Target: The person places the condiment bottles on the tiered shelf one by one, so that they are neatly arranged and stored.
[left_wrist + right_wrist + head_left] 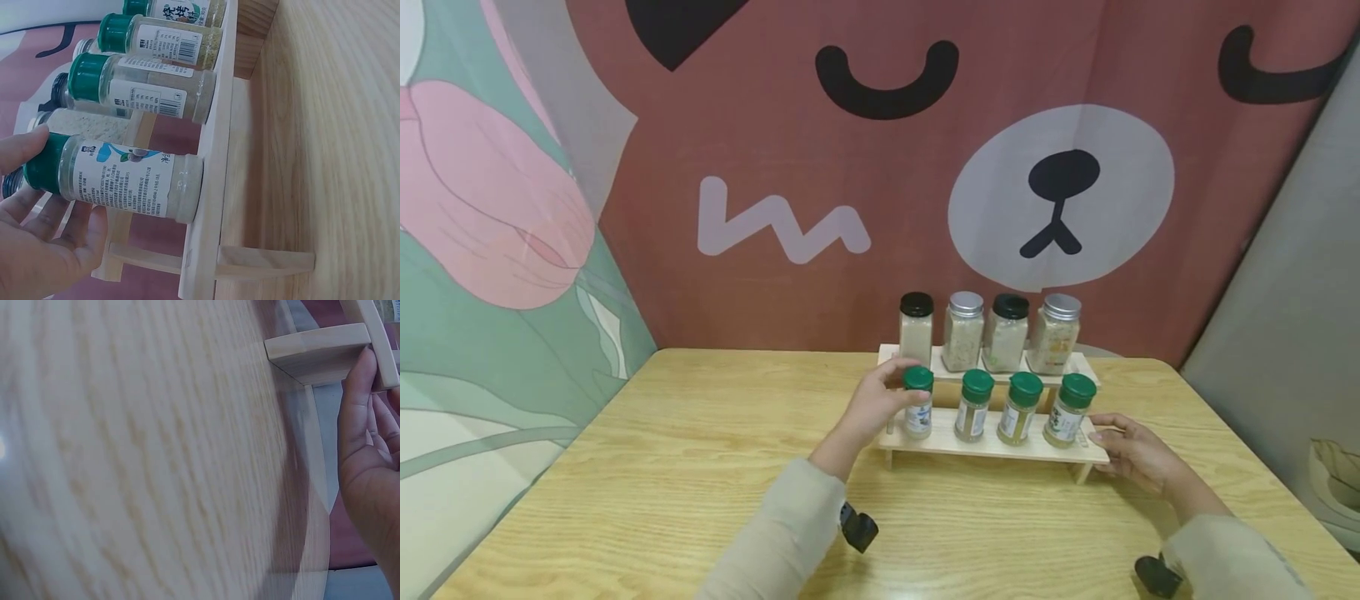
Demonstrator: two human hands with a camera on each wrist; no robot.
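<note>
A two-tier wooden spice rack stands on the table. At the left end of its lower shelf, my left hand grips a green-lidded spice jar by the lid. The left wrist view shows this jar upright on the shelf, thumb on one side of its lid and fingers on the other. My right hand holds the right end of the lower shelf. In the right wrist view its thumb lies against the shelf's end, close to a rack leg; the other fingers are partly hidden behind.
Several more green-lidded jars share the lower shelf. On the upper shelf stand square jars with black lids and silver lids. Behind the wooden table hangs a printed curtain. A beige container is off to the right.
</note>
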